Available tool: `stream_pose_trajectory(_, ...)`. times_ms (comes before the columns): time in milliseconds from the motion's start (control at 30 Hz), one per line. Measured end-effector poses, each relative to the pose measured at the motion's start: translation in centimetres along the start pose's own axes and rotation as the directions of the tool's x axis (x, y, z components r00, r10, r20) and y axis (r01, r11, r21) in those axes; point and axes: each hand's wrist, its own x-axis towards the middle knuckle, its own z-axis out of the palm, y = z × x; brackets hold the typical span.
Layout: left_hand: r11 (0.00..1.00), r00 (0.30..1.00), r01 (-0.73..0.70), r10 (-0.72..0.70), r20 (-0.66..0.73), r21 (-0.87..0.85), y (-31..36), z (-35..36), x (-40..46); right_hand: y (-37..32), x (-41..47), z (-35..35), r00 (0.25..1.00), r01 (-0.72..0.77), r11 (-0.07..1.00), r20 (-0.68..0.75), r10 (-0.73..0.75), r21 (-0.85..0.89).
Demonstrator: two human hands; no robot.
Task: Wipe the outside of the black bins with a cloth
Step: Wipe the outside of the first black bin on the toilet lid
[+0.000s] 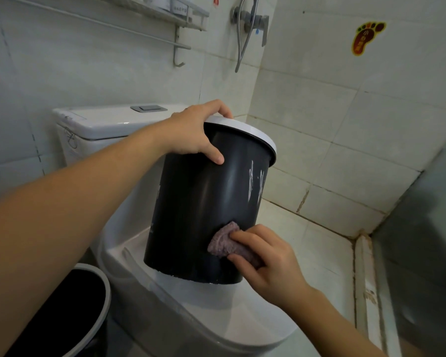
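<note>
Bin [204,210] first: black plastic with a white rim ring [245,131], it stands tilted on the closed toilet lid [216,305], leaning away from you toward the tiled corner, with pale smears [255,181] showing high on its right side. It looks light and stiff, smooth enough to slide on the glossy lid, so your hold belongs at the rim, where you already have it. Your left hand [198,132] grips that rim, fingers curled over the top edge and thumb pressed flat on the outer wall. Your right hand [265,258] pinches the bunched purple cloth [224,242] between thumb and curled fingers and presses it against the lower wall, near the base. The cloth is soft and will mould to the curve. Judging by the smears, the upper right side is not yet clean. A second black bin [70,313] waits at lower left beside the toilet, under your left forearm. Behind are the cistern [101,124], a shower hose [245,34] and a wall rack [165,19].
</note>
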Motion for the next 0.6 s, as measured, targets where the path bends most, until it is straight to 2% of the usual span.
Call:
stream_pose_trajectory(233,0.994,0.999,-0.035,0.034,-0.018,-0.099,-1.0,-0.1,0.7,0.1,0.0,-0.1,1.000,0.000,1.000,-0.024,-0.001,-0.018)
stream_pose_trajectory(367,0.993,0.997,-0.079,0.079,-0.012,-0.092,-1.1,0.1,0.8,0.2,0.0,0.0,1.000,0.000,1.000,-0.028,0.000,-0.019)
stream_pose_trajectory(433,0.997,0.997,-0.072,0.071,-0.007,-0.018,-0.7,-0.1,1.0,0.1,0.1,0.0,1.000,-0.002,1.000,-0.031,0.002,-0.013)
stream_pose_trajectory(533,0.976,0.996,-0.068,0.078,-0.040,0.209,0.5,0.1,1.3,-0.2,0.3,0.1,0.999,0.001,1.000,-0.040,-0.001,-0.012)
stream_pose_trajectory(600,0.954,0.996,-0.068,0.084,-0.041,0.292,1.2,0.6,1.2,-0.4,0.4,0.2,0.999,-0.002,1.000,-0.045,0.002,-0.012)
